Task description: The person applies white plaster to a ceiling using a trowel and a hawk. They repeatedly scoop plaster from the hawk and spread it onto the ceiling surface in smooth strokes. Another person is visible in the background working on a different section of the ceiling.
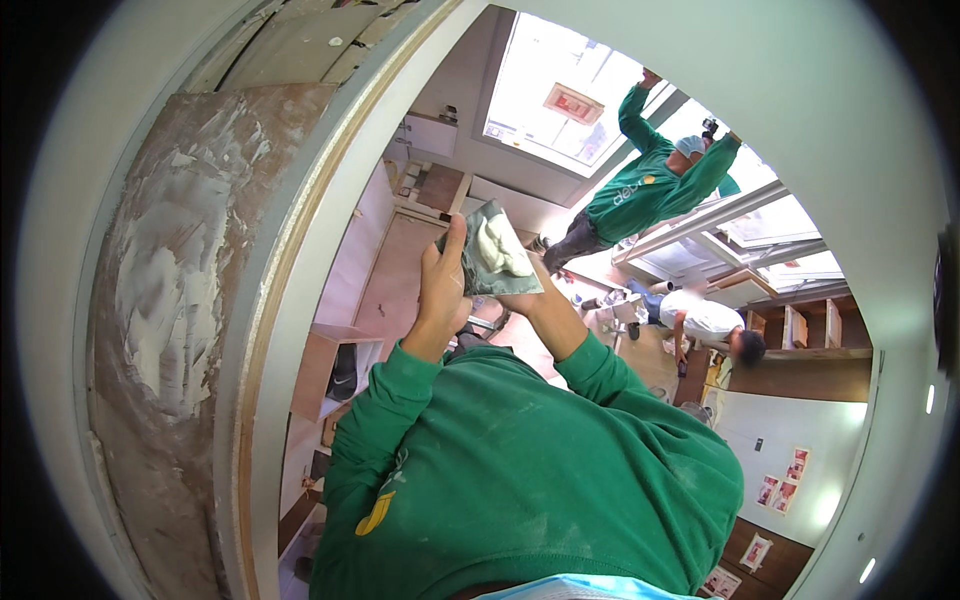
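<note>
A flat grey-green plate (468,272) is held up in front of my chest, with a thick mound of white putty (503,247) on its face. At the plate's left edge, my left hand (440,285) grips it, its upper fingers pointing upward. My right hand (538,298) holds the lower right side, its fingers mostly hidden behind the plate. Dusty green sleeves cover both forearms. To my left, a brown board (255,125) carries broad, rough smears of white putty (175,270).
A pale frame edge (265,330) runs between the board and me. Beyond my hands, a person in green (640,195) reaches up by a bright window (540,85). Another person in white (700,318) bends near wooden shelves (810,325). An open box (340,370) sits at lower left.
</note>
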Demonstrator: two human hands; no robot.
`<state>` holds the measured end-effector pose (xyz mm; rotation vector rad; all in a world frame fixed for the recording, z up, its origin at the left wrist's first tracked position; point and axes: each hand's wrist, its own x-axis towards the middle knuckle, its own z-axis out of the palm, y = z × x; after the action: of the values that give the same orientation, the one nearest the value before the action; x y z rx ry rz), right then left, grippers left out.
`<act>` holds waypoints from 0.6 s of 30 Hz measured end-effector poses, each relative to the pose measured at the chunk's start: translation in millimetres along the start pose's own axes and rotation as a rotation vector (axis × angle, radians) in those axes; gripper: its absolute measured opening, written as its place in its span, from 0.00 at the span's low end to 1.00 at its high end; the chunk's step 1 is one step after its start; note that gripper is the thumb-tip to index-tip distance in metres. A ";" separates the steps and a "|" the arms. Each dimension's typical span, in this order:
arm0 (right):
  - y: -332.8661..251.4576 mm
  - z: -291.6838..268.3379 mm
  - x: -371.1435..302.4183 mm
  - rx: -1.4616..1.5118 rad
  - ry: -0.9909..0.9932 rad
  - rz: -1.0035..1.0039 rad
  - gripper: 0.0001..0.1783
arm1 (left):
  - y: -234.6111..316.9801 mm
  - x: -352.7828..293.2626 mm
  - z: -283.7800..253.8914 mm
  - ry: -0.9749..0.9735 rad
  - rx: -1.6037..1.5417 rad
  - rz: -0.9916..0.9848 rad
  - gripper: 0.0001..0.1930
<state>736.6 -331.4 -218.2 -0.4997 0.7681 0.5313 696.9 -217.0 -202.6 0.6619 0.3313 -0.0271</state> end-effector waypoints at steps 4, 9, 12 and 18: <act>-27.0 -62.0 38.8 -0.125 -0.302 -0.372 0.10 | 10.2 -7.1 -27.0 -0.200 -0.644 -0.480 0.11; -23.9 -19.9 -7.5 -0.353 -0.448 -0.545 0.13 | 15.5 -24.4 -31.2 -0.323 -1.027 -0.796 0.03; -23.3 -15.8 -7.4 -0.453 -0.477 -0.522 0.14 | 20.3 -30.8 -20.0 -0.353 -0.979 -0.833 0.04; -15.5 -14.0 -10.3 -0.519 -0.499 -0.459 0.17 | 12.3 -34.6 -21.3 -0.107 -0.951 -0.804 0.06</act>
<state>732.7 -354.2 -215.5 -0.9499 0.0160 0.3945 659.5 -197.2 -200.3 -0.4431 0.4390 -0.6314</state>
